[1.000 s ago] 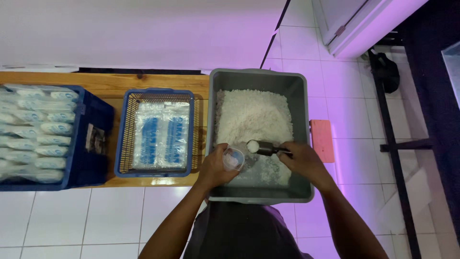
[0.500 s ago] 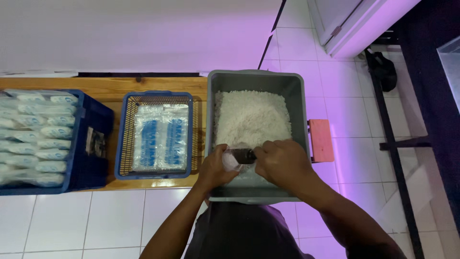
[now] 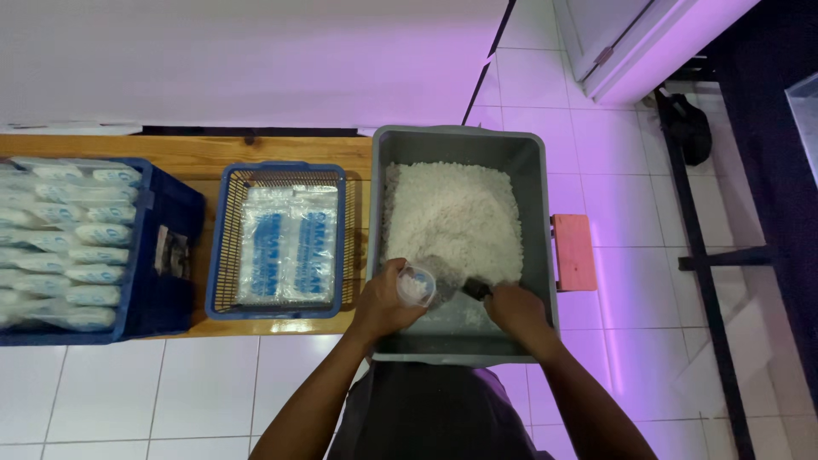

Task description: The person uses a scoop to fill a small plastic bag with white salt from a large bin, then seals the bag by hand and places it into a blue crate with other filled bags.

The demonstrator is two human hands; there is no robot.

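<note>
A grey plastic tub [image 3: 537,213] holds a heap of white grains [image 3: 452,213]. My left hand [image 3: 383,298] grips a small clear plastic bag [image 3: 416,284], its mouth held open over the tub's near left corner. My right hand [image 3: 515,311] holds a dark scoop [image 3: 464,285] by its handle. The scoop's bowl lies low in the grains, just right of the bag.
On the wooden bench [image 3: 196,153] to the left stand a blue wire basket [image 3: 277,238] with flat printed bags and a blue crate [image 3: 162,247] stacked with filled bags. A red stool [image 3: 573,251] sits right of the tub. White tiled floor lies around.
My right hand tipped the scoop at the bag's mouth, then pulled back to the right. The scoop is now down in the grains. The left hand stayed in place.
</note>
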